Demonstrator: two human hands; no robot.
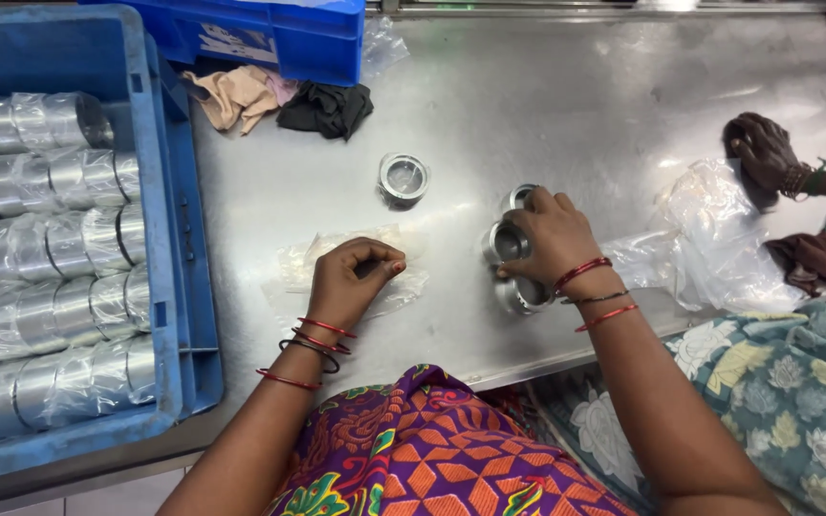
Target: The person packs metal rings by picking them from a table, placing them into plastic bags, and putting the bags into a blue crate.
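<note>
My left hand pinches a clear plastic bag that lies flat on the steel table, fingers curled on its edge. My right hand rests over a cluster of three shiny metal rings, gripping them from above. A single metal ring stands apart, farther back between my hands. Both wrists wear red and black bangles.
A blue crate at left holds several rows of plastic-wrapped metal rings. Another blue crate sits at the back, with beige and black cloths before it. At right, another person's hand presses a cloth beside crumpled plastic bags.
</note>
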